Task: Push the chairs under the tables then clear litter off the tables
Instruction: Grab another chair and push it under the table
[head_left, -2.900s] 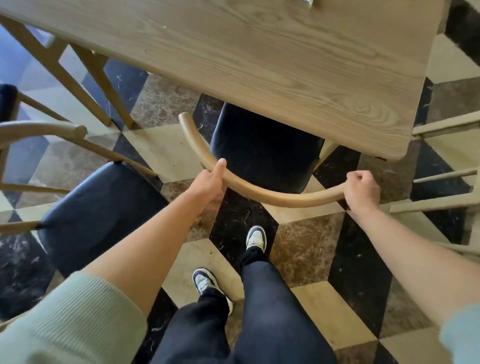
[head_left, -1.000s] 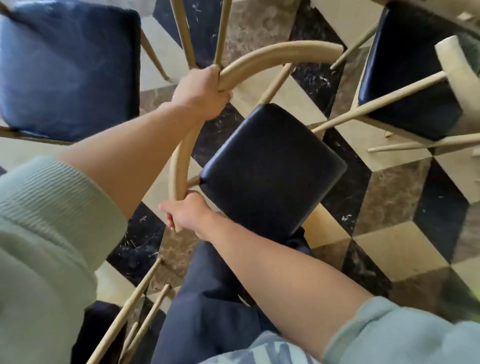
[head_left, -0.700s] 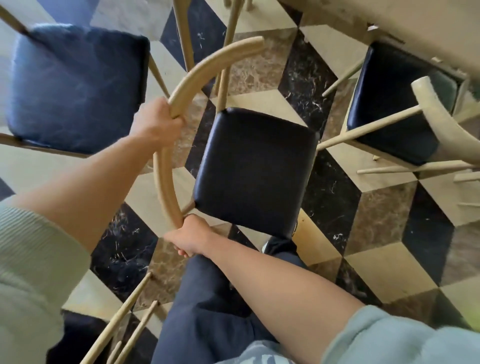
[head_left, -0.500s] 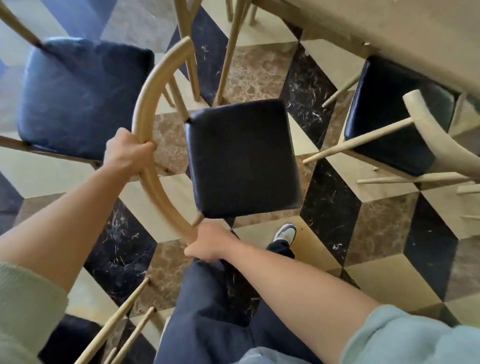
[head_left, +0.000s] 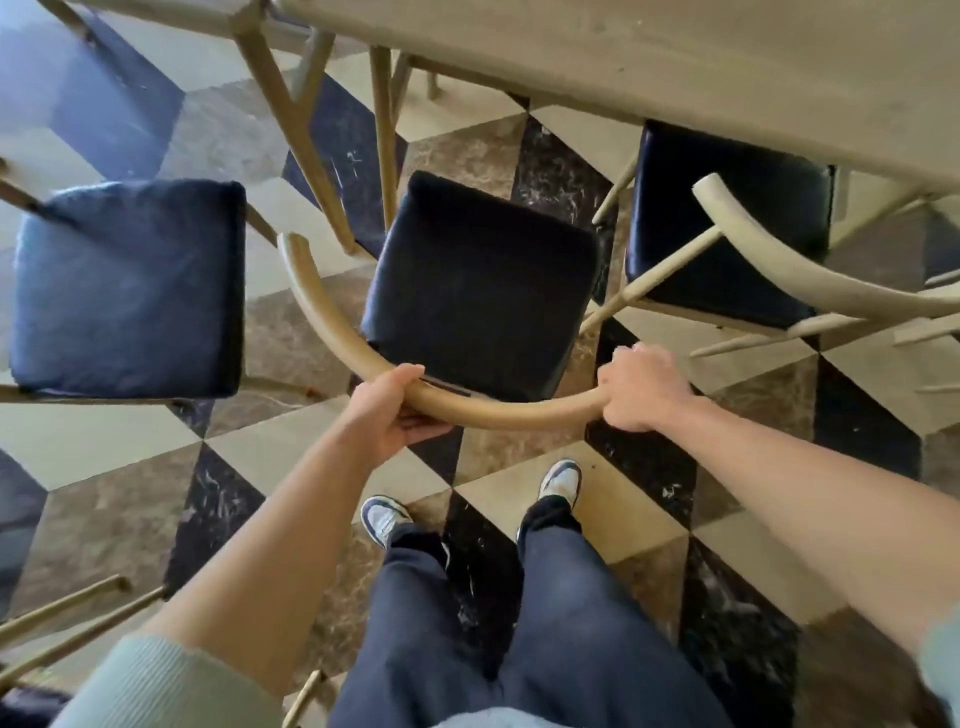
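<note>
A wooden chair with a black seat (head_left: 480, 280) and a curved back rail (head_left: 332, 332) stands in front of me, its seat facing the wooden table (head_left: 675, 67). My left hand (head_left: 387, 410) grips the rail near its middle. My right hand (head_left: 641, 387) is closed around the rail's right end. The seat's far edge sits short of the table's edge, out in the open. To the right, a second black-seated chair (head_left: 727, 223) is partly tucked under the table.
A third chair with a dark blue seat (head_left: 130, 286) stands to the left. Table legs (head_left: 291, 114) slant down just beyond the held chair. Thin wooden chair spindles (head_left: 62, 623) cross the lower left. My feet (head_left: 384, 517) stand on a patterned tile floor.
The chair has swung round so its back rail faces me and its seat faces the table. Both hands have stayed on the rail and turned with it.
</note>
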